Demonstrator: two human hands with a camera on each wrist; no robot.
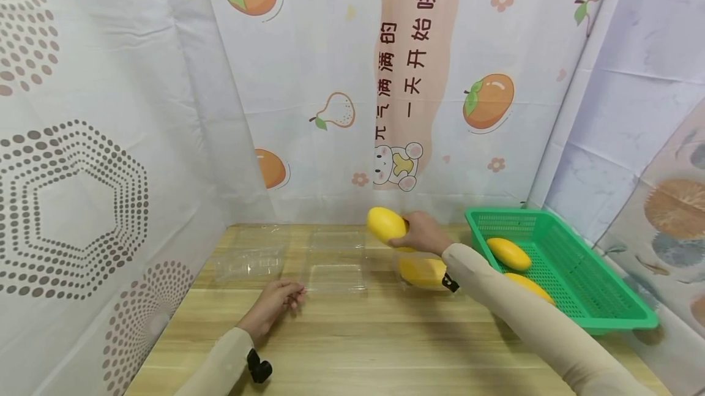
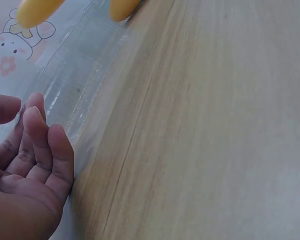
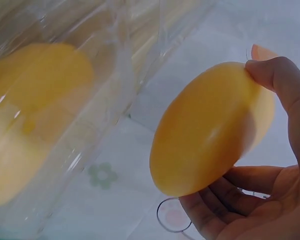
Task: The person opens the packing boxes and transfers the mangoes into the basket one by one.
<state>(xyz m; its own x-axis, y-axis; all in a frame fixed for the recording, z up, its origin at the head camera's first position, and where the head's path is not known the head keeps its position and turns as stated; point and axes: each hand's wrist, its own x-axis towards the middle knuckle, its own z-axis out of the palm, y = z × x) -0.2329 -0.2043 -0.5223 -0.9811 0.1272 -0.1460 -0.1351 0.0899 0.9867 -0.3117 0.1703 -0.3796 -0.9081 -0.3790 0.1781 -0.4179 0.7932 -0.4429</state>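
Observation:
My right hand (image 1: pixel 421 232) holds a yellow mango (image 1: pixel 385 224) in the air, thumb on one end and fingers beneath it. Below it, a clear plastic box (image 3: pixel 115 100) contains yellow fruit (image 1: pixel 421 270). Over the table, my left hand (image 1: pixel 278 301) hangs with loosely bent fingers beside the near left corner of another clear box (image 1: pixel 337 278). In the left wrist view, its thumb and forefinger come close together by the plastic; whether they touch the rim is unclear.
A green plastic basket (image 1: pixel 622 286) at the right holds yellow mangoes (image 1: pixel 509 253), partly hidden by my right sleeve. Another clear box (image 1: pixel 248 263) with a raised lid stands on the wooden table (image 1: pixel 352 347) at the left. Printed curtains (image 1: pixel 319 47) enclose the back and sides.

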